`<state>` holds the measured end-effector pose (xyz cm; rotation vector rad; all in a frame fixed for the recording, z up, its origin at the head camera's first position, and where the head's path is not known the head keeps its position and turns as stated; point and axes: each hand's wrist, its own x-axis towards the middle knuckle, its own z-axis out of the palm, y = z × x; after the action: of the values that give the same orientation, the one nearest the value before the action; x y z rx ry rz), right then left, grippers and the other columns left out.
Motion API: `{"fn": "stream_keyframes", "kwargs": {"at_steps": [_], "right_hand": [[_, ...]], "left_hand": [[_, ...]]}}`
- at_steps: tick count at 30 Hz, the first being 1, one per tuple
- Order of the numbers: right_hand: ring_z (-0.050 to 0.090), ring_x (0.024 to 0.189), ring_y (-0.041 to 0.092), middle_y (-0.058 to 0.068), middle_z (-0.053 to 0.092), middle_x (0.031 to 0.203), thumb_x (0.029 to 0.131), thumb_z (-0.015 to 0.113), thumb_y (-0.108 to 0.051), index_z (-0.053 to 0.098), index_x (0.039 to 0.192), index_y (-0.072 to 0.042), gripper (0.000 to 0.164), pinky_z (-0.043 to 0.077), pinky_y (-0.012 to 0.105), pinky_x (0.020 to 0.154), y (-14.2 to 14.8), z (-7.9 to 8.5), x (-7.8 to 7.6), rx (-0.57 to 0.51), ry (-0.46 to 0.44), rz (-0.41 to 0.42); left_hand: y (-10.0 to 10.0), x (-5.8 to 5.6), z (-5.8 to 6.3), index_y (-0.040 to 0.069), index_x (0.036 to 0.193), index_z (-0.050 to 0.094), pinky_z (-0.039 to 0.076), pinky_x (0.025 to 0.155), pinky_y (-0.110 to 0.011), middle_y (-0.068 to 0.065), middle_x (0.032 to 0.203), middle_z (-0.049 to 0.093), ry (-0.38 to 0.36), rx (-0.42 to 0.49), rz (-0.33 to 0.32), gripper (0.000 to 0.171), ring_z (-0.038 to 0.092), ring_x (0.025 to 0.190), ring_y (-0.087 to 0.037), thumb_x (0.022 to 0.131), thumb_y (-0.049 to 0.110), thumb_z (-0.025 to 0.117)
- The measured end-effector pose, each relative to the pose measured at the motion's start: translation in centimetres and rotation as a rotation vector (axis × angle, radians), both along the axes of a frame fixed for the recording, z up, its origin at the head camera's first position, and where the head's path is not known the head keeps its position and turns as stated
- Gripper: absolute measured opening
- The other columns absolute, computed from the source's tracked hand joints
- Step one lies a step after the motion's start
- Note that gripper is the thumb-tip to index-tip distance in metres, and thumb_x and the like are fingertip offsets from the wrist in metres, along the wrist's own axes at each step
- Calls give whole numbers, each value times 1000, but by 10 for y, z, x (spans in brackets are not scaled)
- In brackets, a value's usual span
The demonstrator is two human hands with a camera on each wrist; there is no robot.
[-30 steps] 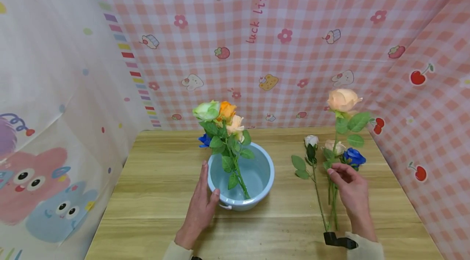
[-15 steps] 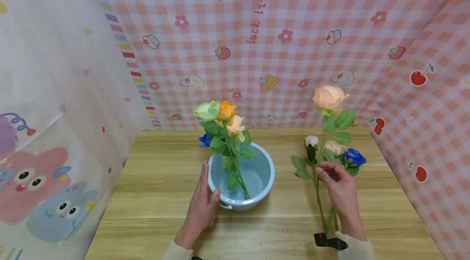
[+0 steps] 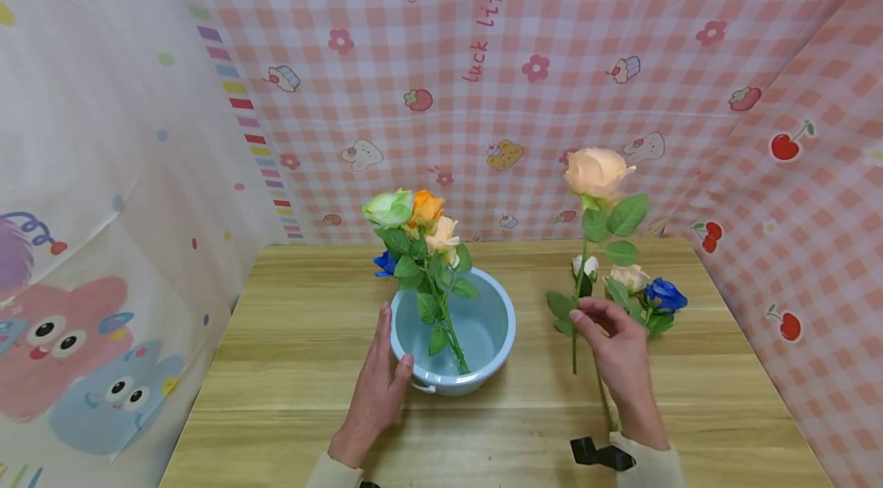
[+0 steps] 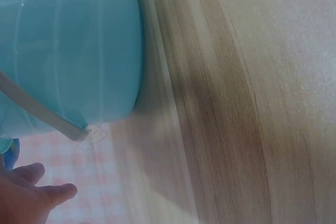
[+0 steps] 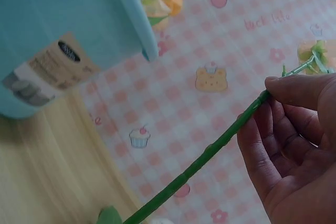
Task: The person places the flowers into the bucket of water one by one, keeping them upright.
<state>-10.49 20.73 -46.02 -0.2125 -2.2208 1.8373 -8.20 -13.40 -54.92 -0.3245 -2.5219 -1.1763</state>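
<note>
While the bucket (image 3: 491, 333) holds flowers (image 3: 418, 247), the right hand (image 3: 619, 348) pinches a rose (image 3: 597, 173).

peach rose (image 3: 597, 172), green stem (image 5: 205, 156), pale-blue bucket (image 3: 510, 323), pink-and-white checked backdrop (image 3: 345, 112), tan wood-grain table (image 3: 290, 342)

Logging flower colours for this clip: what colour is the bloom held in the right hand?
The held rose is pale peach, clearest in the head view.
</note>
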Motion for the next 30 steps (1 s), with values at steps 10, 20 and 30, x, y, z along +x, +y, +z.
{"fn": "stream_keyframes", "kwargs": {"at_steps": [10, 20, 30], "right_hand": [[65, 100, 11, 2, 71, 103, 95, 74, -5, 69, 113, 7, 23, 55, 16, 81, -16, 11, -2, -19, 56, 12], [67, 103, 14, 2, 71, 103, 95, 74, -5, 70, 111, 6, 20, 58, 20, 82, -33, 24, 0, -53, 106, 76], [68, 100, 15, 3, 72, 105, 95, 74, -3, 72, 108, 2, 14, 58, 22, 84, -48, 34, 2, -54, 162, 147]], "left_hand": [[0, 0, -1, 10, 167, 10, 29, 120, -57, -16, 172, 16, -4, -1, 1, 79, 23, 154, -37, 102, 21, 53], [0, 0, -2, 11, 168, 8, 28, 120, -57, -17, 171, 16, -9, -9, 5, 82, 23, 155, -36, 100, 16, 55], [1, 2, 1, 13, 168, 8, 27, 122, -55, -15, 172, 15, -26, 16, 7, 82, 22, 155, -36, 100, 18, 54]]}}
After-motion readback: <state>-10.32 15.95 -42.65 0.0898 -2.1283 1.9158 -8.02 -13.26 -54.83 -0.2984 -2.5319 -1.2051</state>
